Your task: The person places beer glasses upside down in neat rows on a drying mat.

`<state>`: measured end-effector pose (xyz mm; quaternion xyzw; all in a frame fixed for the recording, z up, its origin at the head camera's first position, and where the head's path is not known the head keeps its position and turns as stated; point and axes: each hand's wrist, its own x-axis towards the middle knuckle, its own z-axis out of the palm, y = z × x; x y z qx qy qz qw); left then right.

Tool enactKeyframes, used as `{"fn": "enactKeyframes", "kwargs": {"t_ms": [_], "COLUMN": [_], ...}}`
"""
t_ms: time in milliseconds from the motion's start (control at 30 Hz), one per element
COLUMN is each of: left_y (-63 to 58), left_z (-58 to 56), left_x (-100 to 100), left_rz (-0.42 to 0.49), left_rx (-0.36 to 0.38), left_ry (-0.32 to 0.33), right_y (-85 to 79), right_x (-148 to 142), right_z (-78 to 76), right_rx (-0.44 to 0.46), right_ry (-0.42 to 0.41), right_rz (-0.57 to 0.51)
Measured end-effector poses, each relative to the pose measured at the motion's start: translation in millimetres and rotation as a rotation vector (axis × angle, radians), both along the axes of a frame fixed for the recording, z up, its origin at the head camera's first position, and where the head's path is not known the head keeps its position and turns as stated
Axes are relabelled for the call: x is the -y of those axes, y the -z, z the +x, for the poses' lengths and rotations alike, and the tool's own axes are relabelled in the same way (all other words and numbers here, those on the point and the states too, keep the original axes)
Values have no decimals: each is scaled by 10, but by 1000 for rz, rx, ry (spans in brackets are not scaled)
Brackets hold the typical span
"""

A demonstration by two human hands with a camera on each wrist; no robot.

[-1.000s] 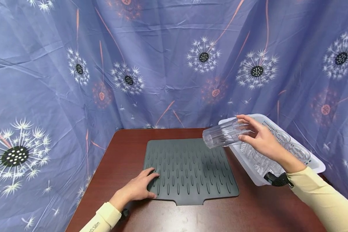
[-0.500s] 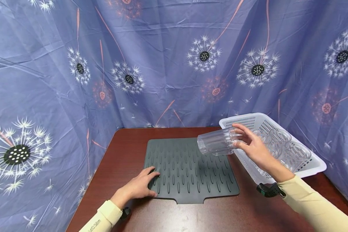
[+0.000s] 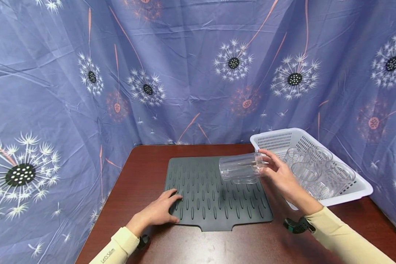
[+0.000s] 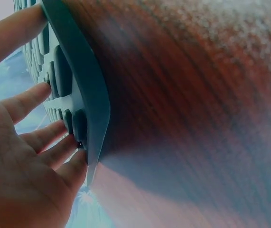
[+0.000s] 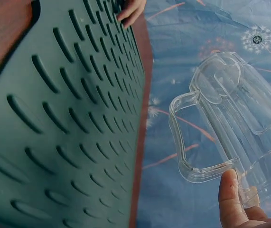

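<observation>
A clear mug with a handle is in my right hand, lying nearly on its side over the right part of a dark grey-green ridged mat. Thumb and fingers grip it near one end; the right wrist view shows its loop handle facing the mat. My left hand rests at the mat's front left corner, fingers spread. In the left wrist view the fingertips of that hand lie along the ridges and edge.
A white perforated basket stands right of the mat, holding several clear drinking vessels. The red-brown table ends at a blue dandelion-print curtain behind and on both sides.
My right hand has carried the mug left and down, away from the basket and over the mat, bringing it closer to level. The left hand stays at the mat's corner.
</observation>
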<state>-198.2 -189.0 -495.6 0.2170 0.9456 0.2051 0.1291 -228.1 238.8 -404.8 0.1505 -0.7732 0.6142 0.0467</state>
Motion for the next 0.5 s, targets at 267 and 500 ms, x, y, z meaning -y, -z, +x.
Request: {"fn": "enactKeyframes", "kwargs": {"t_ms": [267, 500], "left_y": [-25, -38], "left_z": [-5, -2], "left_x": [8, 0], "left_rz": [36, 61], "left_rx": [-1, 0], "left_ry": [-2, -14], "right_y": [173, 281], "right_x": [81, 186], "right_z": [-19, -40], "right_rx": [111, 189], "right_ry": [-73, -74], "right_rz": [-199, -256]}}
